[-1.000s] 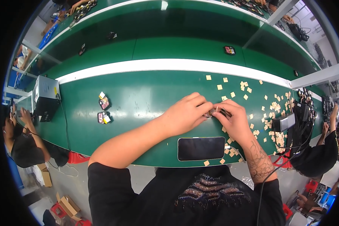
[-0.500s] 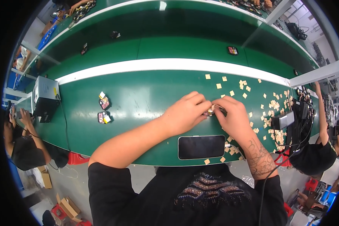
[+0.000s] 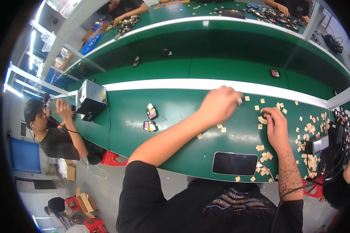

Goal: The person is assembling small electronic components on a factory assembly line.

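Observation:
My left hand (image 3: 219,104) reaches out over the green bench (image 3: 171,120) toward the white stripe, its fingers curled around a small pale piece near the fingertips. My right hand (image 3: 275,125) rests on the bench to its right, fingers bent down among several small tan squares (image 3: 305,130); whether it grips one I cannot tell. A dark phone (image 3: 235,163) lies flat near the front edge, below both hands. More tan squares lie around and between the hands.
Two small dark parts (image 3: 150,119) lie left of my hands. A grey box (image 3: 90,99) stands at the bench's left end. A seated person (image 3: 54,130) is at the left, another person (image 3: 340,182) at the right beside black cables.
My hands, which were together over the bench centre, have parted. The left hand has moved away toward the white stripe, and the right hand has dropped onto the tan squares. The view has tilted.

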Demonstrator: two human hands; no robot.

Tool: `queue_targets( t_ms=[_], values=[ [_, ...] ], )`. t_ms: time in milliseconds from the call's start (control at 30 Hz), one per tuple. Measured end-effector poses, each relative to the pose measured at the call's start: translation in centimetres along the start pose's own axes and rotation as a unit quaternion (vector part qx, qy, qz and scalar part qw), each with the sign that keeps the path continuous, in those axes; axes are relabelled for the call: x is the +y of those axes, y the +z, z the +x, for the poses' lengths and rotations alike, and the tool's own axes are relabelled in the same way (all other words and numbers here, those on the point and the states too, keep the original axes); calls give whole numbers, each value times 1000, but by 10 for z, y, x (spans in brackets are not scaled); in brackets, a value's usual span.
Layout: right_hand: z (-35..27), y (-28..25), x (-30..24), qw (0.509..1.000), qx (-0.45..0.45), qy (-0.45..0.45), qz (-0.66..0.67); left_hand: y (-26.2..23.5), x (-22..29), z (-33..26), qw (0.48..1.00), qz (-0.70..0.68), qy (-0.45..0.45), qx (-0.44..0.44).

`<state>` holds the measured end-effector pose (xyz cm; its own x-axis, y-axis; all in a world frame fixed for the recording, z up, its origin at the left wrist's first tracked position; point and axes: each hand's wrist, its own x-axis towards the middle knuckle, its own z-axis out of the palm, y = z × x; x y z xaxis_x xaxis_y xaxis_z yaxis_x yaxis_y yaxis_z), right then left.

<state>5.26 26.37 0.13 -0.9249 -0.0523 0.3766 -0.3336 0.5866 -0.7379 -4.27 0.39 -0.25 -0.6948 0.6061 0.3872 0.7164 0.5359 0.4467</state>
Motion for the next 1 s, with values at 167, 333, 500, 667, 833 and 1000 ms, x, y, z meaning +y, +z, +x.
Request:
queue_targets(
  t_ms=[167,333,500,667,833,1000],
  values=[
    [-4,-8,5,998,-38,44,1,-27,-99,41,978,97,-147,114],
    [-3,-11,7,1000,11,22,-8,-72,-161,58,952,240,-191,-19],
    [5,-5,3,1000,-6,20,4,-131,-290,7,905,329,-271,-1],
    [3,-9,8,999,2,38,18,-128,-277,12,939,283,-196,14],
    [1,-13,9,999,22,31,3,-91,-173,42,973,-72,-195,100],
    [1,-16,2,1000,-6,27,4,-13,-38,6,966,-227,-124,-1]
  ],
)
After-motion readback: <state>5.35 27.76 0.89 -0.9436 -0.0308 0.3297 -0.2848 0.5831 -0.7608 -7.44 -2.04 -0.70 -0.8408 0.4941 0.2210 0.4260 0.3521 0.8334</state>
